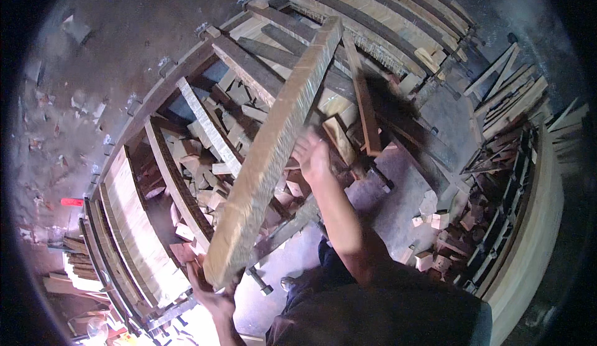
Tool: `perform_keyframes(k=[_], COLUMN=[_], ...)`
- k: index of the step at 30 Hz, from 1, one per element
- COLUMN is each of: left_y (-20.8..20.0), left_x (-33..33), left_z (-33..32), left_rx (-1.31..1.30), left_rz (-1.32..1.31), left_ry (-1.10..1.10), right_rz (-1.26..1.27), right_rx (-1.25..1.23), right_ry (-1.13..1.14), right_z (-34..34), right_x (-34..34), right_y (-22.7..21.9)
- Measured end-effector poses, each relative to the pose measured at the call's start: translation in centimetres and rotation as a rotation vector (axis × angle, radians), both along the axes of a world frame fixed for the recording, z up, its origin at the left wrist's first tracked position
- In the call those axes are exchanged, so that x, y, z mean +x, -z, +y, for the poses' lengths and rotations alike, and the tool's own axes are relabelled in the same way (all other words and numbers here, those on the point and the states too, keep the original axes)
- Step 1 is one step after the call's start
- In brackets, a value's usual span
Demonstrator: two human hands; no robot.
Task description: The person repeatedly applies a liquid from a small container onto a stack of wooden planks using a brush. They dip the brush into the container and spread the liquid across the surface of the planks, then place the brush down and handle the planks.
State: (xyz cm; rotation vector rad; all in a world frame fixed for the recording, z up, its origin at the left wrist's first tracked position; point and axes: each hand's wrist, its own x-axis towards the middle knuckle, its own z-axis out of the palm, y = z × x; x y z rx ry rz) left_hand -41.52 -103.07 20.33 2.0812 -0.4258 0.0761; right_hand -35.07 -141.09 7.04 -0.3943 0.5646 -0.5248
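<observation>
A long, thick wooden beam (pixel 280 131) with a rough, shiny side lies slantwise across the middle of the view. My left hand (pixel 214 293) wraps round its near end from below, the fingers partly hidden by the wood. Along the beam's right side is my right hand (pixel 313 153), slightly blurred, its fingers stretched out toward the edge; whether they press on the wood is hard to tell. Beneath the beam runs a rack of wooden bars and metal clamps (pixel 177 187). A narrow brown slat (pixel 362 100) and a short wood piece (pixel 339 138) lie to the right of the beam.
Clamped wooden panels stand at the lower left (pixel 140 221) and the far end (pixel 379 19). Offcuts (pixel 202 159) fill the gaps between the bars. More block offcuts (pixel 441 246) lie on the floor at right, beside stacked strips (pixel 513 100) and a long pale board (pixel 538 221).
</observation>
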Motion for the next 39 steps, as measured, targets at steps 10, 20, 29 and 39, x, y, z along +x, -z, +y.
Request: perform_keyframes(k=[10,20,29,39], left_y=[0.9,-1.5,2.2,-1.0], left_x=[-13.4,-16.6,-23.3,-15.1], left_z=[22.3,43.3,51.7,52.5], left_rx=[0.536,0.441,0.239,0.286], left_rz=[-0.022,0.360,0.208,0.216], left_ry=[-0.014,0.040,-0.352,-0.538], right_rz=[-0.249,-0.365,-0.226,-0.230], right_rx=[-0.003,-0.129,0.115,-0.191], right_ry=[-0.093,-0.552,-0.841,-0.968], right_z=[21.5,47.4,63.9,72.7], right_x=[-5.2,-5.0,-0.7,10.8], right_y=[6.4,-2.4,-2.4,0.8])
